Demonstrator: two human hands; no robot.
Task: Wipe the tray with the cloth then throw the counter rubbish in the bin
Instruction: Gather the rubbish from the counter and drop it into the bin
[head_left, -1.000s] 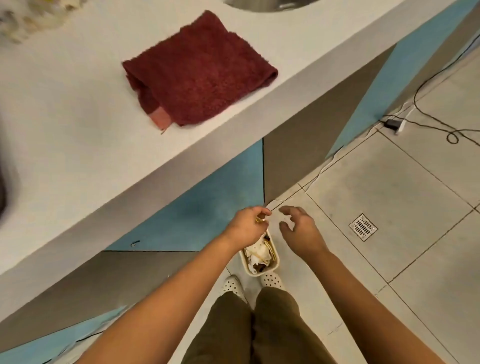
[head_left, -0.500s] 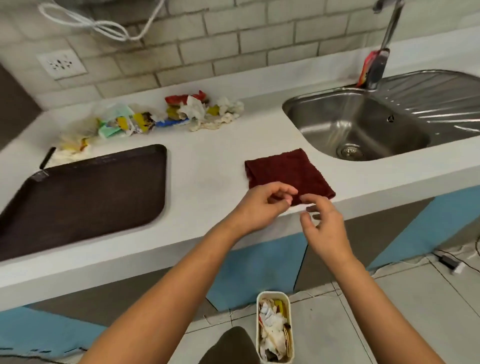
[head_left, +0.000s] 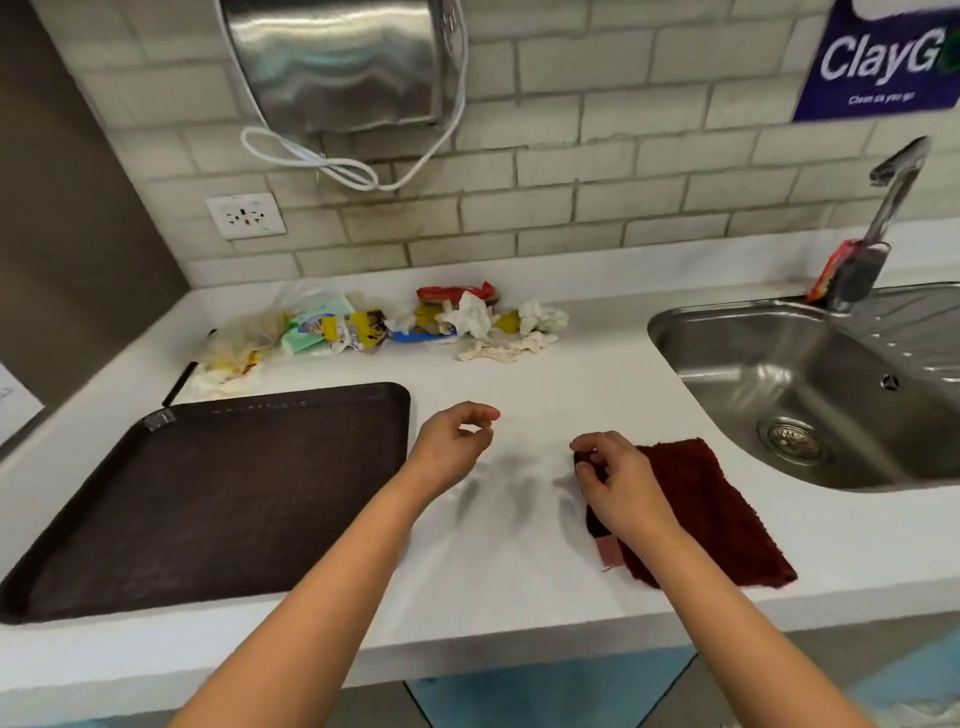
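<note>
Cloth (head_left: 711, 509) rough terry; tray (head_left: 208, 499) matt plastic; sink (head_left: 810, 384) shiny metal.

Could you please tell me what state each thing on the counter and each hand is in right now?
Tray: flat on the counter, nothing on it.
Cloth: folded, lying beside the sink.
Rubbish: heaped by the wall behind the tray.
Sink: no water standing in it.
Tap: no water running.
Left hand: loosely curled, holding nothing.
Right hand: fingers at the cloth's near corner; grip unclear.
</note>
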